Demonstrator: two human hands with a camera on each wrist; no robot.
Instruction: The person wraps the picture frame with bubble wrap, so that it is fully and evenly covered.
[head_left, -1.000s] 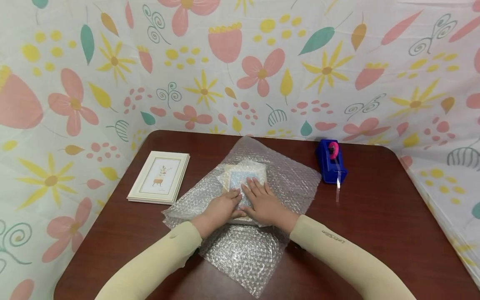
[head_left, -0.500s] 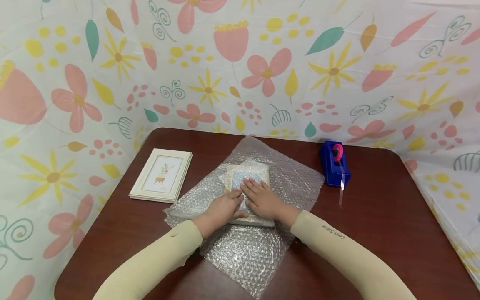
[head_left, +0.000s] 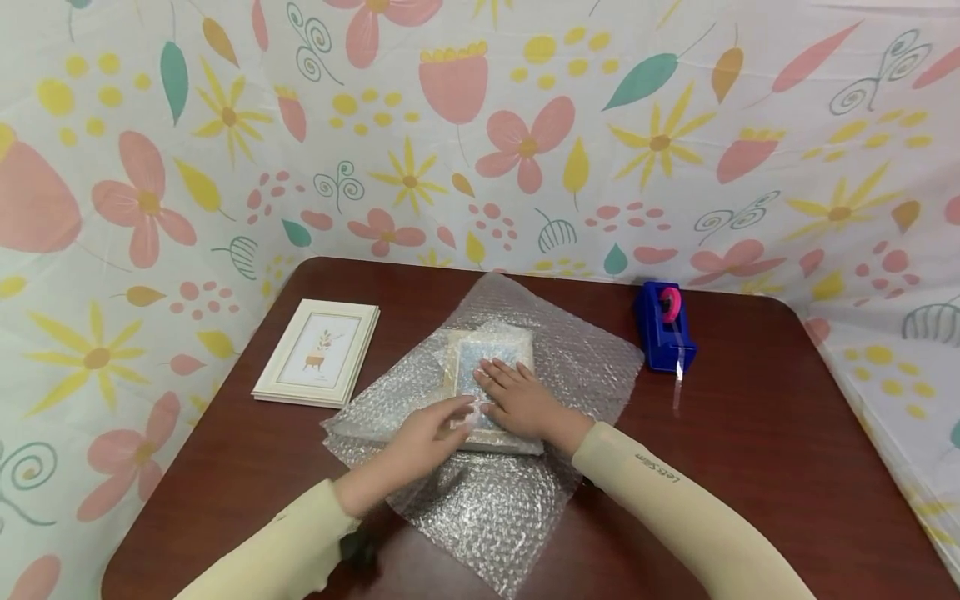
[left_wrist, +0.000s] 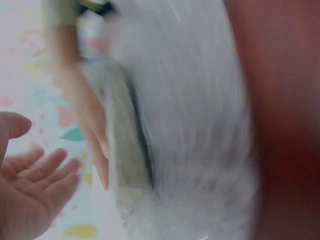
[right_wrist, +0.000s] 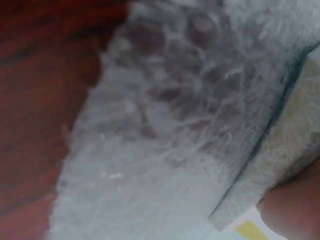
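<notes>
A picture frame (head_left: 467,358) with a pale blue picture lies at the middle of the table, covered by a fold of bubble wrap (head_left: 495,508). My right hand (head_left: 521,402) rests on its right half, fingers straight and spread, holding the wrap down. My left hand (head_left: 423,437) is at the frame's lower left, thumb and fingers apart, with nothing between them. In the blurred left wrist view that hand (left_wrist: 35,195) hovers apart from the wrapped frame's edge (left_wrist: 127,135). The right wrist view shows the wrapped edge (right_wrist: 285,135) and part of a right finger (right_wrist: 295,210).
A stack of cream picture frames (head_left: 318,354) lies at the left of the brown table (head_left: 765,450). A blue tape dispenser (head_left: 663,329) with a pink tape core stands at the right, a strip of tape hanging from its front. A flowered cloth (head_left: 525,208) hangs behind.
My left hand has come off the wrapped frame and moved left and toward me. The right hand stays on the wrap in nearly the same spot.
</notes>
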